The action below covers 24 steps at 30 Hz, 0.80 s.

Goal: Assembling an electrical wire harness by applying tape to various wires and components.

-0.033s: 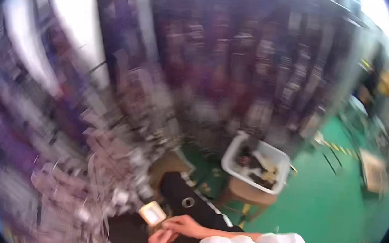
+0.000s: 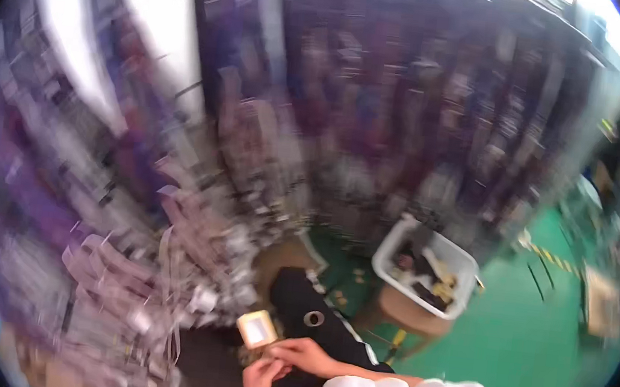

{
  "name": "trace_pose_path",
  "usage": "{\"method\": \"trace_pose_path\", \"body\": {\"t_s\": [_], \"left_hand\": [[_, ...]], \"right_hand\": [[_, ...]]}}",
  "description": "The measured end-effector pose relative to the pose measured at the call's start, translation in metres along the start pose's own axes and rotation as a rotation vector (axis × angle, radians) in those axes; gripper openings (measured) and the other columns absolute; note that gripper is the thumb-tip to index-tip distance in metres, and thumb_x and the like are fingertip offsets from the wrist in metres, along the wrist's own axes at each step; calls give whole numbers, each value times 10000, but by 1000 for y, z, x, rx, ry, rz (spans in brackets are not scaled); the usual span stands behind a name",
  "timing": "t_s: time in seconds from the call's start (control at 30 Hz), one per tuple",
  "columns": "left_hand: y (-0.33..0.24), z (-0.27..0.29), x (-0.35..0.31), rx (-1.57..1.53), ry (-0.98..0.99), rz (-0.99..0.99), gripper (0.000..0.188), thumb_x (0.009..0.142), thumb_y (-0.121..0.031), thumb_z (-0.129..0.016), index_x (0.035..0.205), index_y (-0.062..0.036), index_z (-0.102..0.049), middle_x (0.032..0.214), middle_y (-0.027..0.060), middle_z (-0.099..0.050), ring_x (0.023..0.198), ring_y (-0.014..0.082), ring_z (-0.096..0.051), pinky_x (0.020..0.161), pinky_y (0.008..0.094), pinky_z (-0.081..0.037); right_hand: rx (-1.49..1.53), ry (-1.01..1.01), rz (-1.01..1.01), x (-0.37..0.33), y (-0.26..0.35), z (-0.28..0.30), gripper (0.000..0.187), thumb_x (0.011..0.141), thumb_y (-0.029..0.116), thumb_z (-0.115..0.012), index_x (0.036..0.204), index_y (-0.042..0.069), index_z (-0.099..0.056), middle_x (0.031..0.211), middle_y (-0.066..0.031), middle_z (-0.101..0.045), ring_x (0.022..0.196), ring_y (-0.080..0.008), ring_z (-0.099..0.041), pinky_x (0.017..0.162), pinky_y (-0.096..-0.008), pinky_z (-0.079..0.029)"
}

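Low in the head view my two hands meet over my lap, fingers pinched close together. My left hand (image 2: 258, 381) is closed, its fingertips touching those of my right hand (image 2: 306, 356). What they grip, if anything, is too small and blurred to name. Just beyond the fingers is a small square with a yellow border and pale centre (image 2: 257, 329); whether a hand touches it cannot be told. A pale ring shape (image 2: 313, 318) shows on the black trouser leg (image 2: 325, 339).
Ahead to the right, a white plastic tub (image 2: 387, 251) of dark and yellowish pieces rests on a brown stool (image 2: 410, 315). Piled pale straps and small parts (image 2: 167, 254) crowd the left. A flat brown board (image 2: 601, 303) lies on the green floor (image 2: 506, 342) at the far right.
The whole scene has shifted right in the picture as my head turns, with motion blur. My hands keep the same pinched pose.
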State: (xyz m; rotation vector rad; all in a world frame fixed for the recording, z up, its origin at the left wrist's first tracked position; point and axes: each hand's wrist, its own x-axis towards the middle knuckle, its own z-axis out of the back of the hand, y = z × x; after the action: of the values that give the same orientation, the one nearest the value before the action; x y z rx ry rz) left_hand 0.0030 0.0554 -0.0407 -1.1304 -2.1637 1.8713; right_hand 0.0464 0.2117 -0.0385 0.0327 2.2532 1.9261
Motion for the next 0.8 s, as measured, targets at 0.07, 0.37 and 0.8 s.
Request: {"method": "trace_pose_path", "body": {"t_s": [0.07,0.37,0.8], "left_hand": [[-11,-8,-8,13,-37,-52,173,874,-115,-628,933,46,-656,881,120,-688,754,163,-668,688,242,-522],[14,7,-18,168,-90,-105,189,859,-190,-655,913,-11,-685,796,62,-701,719,120,-658,643,220,-483],[12,7,-15,255,-82,-142,171,872,-154,-638,865,17,-648,809,70,-677,755,118,-638,692,249,-499]], "right_hand": [[198,83,-124,4,1,5,247,926,211,-583,1031,-1,-655,811,-14,-635,709,-67,-562,634,-224,-461],[73,35,-227,13,8,-5,188,866,154,-644,847,-29,-685,734,-31,-657,654,-71,-560,601,-230,-445],[165,2,-332,11,10,-7,130,850,119,-629,859,-7,-659,703,-33,-621,594,-97,-559,551,-230,-458]]}}
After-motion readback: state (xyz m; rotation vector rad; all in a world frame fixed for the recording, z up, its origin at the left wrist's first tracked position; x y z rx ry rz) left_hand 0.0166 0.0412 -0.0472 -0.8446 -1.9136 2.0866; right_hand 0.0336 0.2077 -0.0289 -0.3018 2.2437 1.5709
